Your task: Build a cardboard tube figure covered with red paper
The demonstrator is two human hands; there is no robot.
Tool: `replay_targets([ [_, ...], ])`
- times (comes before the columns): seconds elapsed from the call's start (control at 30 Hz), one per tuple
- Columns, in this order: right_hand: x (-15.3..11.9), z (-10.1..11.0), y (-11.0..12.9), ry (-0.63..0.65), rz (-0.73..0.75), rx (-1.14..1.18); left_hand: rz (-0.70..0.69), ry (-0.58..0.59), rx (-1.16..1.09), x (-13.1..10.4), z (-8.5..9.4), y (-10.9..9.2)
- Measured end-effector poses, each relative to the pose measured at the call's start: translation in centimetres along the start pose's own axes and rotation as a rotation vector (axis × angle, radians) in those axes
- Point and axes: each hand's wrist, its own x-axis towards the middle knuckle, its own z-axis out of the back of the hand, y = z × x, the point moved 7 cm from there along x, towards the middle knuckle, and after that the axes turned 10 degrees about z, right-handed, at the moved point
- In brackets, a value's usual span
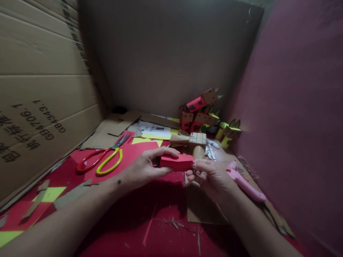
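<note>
A folded piece of red paper is held between my two hands above the red tabletop. My left hand grips its left end, thumb on top and fingers below. At the right end, my right hand pinches the paper's edge. Just behind my hands stands a cardboard tube with a small cardboard block on top, pen lines drawn on the block. Another cardboard roll lies beside it.
Scissors with red and yellow handles lie on red paper at left. Several cardboard figures are piled at the back right. A pink glue gun and white markers lie at right. Tall cardboard walls the left side.
</note>
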Motion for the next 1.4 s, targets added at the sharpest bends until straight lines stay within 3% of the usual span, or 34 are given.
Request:
replay_targets([
  [0.13,-0.1,-0.2,0.0,0.007,-0.016,0.029,-0.003,0.019,-0.022,0.2,-0.1,0.2],
  [0.33,-0.2,0.3,0.2,-0.104,-0.047,0.094,0.000,0.030,0.000,0.2,-0.1,0.0],
  [0.47,0.1,0.1,-0.1,-0.062,-0.047,0.111,-0.013,0.048,0.004,0.1,-0.3,-0.2],
  [0.8,0.8,0.4,-1.0,0.020,-0.003,-0.116,-0.012,0.051,0.070,0.2,-0.3,0.2],
  [0.97,0.8,0.7,-1.0,0.012,0.007,-0.129,0.009,0.071,0.109,0.1,-0.5,-0.3],
  [1.2,0.6,0.2,-1.3,-0.012,0.027,-0.154,0.116,-0.055,0.116,0.3,-0.1,0.5],
  [1.4,0.3,-0.6,-1.1,0.019,0.020,-0.176,0.050,-0.114,0.135,0.3,0.3,0.4],
])
